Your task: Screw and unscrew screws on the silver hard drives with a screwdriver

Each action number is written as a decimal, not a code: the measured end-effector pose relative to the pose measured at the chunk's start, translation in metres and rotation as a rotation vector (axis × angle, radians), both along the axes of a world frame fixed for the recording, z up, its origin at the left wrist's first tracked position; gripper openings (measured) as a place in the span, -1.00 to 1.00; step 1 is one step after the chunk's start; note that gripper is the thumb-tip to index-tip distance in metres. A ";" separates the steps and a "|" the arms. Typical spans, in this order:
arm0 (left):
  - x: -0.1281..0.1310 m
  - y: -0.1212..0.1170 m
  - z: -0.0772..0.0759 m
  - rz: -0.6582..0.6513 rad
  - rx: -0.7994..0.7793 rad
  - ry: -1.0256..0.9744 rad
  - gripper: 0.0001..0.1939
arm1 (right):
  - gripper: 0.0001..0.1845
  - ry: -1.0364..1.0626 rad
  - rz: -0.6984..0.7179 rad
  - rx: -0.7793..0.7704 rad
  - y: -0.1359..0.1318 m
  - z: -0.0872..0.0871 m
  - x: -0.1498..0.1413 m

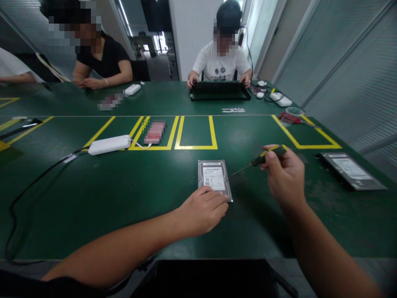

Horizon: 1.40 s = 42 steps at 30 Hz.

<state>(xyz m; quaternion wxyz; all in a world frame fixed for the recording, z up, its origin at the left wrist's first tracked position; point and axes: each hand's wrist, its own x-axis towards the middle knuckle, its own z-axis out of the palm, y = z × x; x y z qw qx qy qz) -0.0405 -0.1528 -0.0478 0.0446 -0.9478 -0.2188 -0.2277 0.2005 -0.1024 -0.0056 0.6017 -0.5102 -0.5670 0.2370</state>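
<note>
A silver hard drive (214,174) with a white label lies flat on the green table in front of me. My left hand (204,209) rests over its near end, fingers curled around the edge and gripping it. To the right of the drive, my right hand (287,174) holds a screwdriver (259,159) by its dark handle with yellow marks. The thin shaft points left and down, and its tip is near the drive's right edge, seemingly a little apart from it.
Another hard drive (350,169) lies at the right. A white power strip (110,145) with a black cable and a pink phone (155,132) are on the left. Beyond the yellow-taped rectangles, a person (220,58) holds a black tray (220,92). A clear cup (293,114) stands at the far right.
</note>
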 end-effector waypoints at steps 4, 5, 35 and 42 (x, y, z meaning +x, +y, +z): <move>0.000 0.002 -0.001 -0.009 -0.018 -0.019 -0.73 | -0.74 -0.008 0.063 -0.032 -0.016 0.013 -0.007; 0.000 0.002 -0.001 -0.009 -0.022 -0.020 -0.73 | -0.75 -0.024 0.071 -0.037 -0.020 0.016 -0.009; 0.001 0.003 0.000 -0.002 -0.007 0.027 -0.70 | -0.78 -0.221 0.023 0.027 -0.071 -0.015 -0.007; 0.001 0.003 0.001 -0.004 -0.009 0.031 -0.70 | -0.76 -0.163 0.032 0.024 -0.073 -0.016 -0.007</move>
